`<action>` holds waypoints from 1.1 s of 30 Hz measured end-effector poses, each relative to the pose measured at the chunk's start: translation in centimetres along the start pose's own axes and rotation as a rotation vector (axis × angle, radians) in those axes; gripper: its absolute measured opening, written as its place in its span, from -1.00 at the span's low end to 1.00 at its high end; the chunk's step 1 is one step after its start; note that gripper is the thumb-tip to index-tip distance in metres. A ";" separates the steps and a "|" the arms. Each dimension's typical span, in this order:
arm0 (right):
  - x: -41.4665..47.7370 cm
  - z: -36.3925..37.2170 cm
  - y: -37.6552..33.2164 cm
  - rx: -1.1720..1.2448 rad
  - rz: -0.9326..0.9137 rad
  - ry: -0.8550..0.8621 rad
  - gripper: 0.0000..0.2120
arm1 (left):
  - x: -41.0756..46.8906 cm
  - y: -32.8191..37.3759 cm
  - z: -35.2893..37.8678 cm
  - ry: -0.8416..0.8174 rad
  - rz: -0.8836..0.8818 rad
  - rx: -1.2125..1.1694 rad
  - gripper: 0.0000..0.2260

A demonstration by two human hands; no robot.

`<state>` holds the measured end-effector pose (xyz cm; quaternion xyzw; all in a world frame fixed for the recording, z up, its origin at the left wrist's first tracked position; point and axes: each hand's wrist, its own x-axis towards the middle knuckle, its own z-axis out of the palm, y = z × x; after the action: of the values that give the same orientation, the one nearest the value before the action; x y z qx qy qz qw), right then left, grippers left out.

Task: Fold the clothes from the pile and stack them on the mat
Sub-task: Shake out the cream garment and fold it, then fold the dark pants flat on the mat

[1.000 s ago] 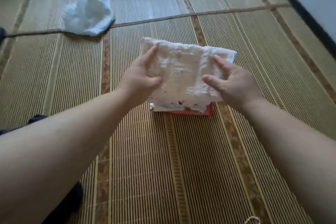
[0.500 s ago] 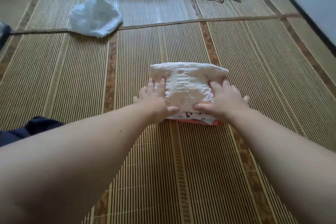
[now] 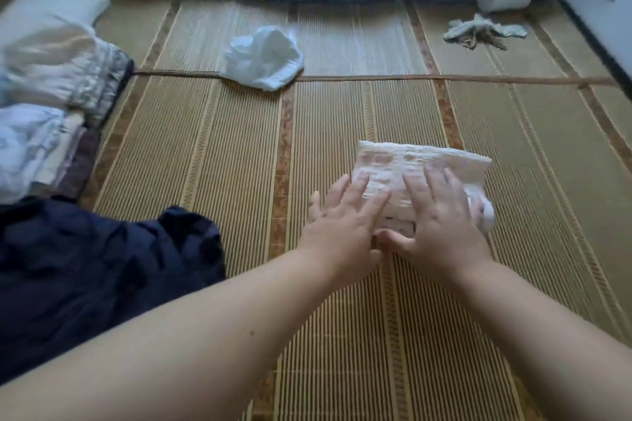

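Folded cream waffle-textured cloth (image 3: 415, 161) lies on striped woven straw mat (image 3: 205, 164), centre-right. Left hand (image 3: 343, 219) flat on cloth's left part, fingers straight, slightly spread, pressing down. Right hand (image 3: 443, 220) flat on right part, fingers likewise straight and apart. Thumbs close together at cloth's near edge. Pale clothes pile (image 3: 44, 85) at left edge; dark navy garment (image 3: 102, 267) nearer; crumpled white garment (image 3: 263, 58) farther back.

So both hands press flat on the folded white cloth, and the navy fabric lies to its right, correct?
No. The head view shows the navy fabric to the left of the cloth. The left hand and right hand do press flat on it.
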<state>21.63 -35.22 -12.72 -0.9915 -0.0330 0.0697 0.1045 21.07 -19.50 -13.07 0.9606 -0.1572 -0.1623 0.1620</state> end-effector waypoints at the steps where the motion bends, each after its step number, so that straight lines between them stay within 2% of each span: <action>1: -0.6 0.3 -2.0 0.004 -0.054 -0.022 -0.12 | -2.0 -1.0 0.0 0.003 -0.028 -0.010 -0.22; 6: -4.0 2.8 -12.6 0.008 -0.275 -0.175 -0.17 | -12.2 -8.4 0.0 -0.015 -0.219 0.016 -0.25; 12: -7.7 7.4 -24.2 -0.004 -0.428 -0.469 -0.13 | -25.3 -19.8 0.0 -0.133 -0.647 0.117 -0.23; 16: -9.1 10.9 -29.7 -0.028 -0.579 -0.658 -0.07 | -31.8 -24.7 0.5 -0.187 -0.876 0.070 -0.19; 19: -9.6 13.3 -33.2 -0.064 -0.635 -0.721 -0.06 | -34.5 -26.6 1.0 -0.185 -0.892 0.027 -0.33; 23: -9.0 15.5 -36.5 -0.158 -0.580 -0.721 -0.10 | -35.5 -28.3 1.3 -0.024 -0.862 -0.039 -0.69; 25: -8.7 15.5 -37.3 -0.247 -0.593 -0.720 -0.27 | -35.5 -28.9 1.5 -0.012 -0.868 -0.093 -0.78; 27: -8.6 15.2 -37.4 -0.283 -0.616 -0.697 -0.56 | -35.3 -29.0 1.7 -0.020 -0.854 -0.159 -0.87; 29: -8.5 14.6 -36.7 -0.075 -0.566 -0.664 -0.71 | -34.9 -28.7 1.8 0.059 -0.839 -0.307 -0.94; 31: -8.4 12.8 -35.5 0.320 -0.404 -0.702 -0.85 | -34.6 -28.1 1.6 0.231 -0.847 -0.494 -0.93; 33: -8.7 10.0 -33.9 0.716 -0.200 -0.797 -0.84 | -34.4 -27.3 1.4 0.392 -0.914 -0.649 -0.83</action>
<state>9.89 -0.80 -14.13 -0.7828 -0.1383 0.4368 0.4211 -3.49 16.87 -15.22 0.8444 0.3628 -0.0750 0.3870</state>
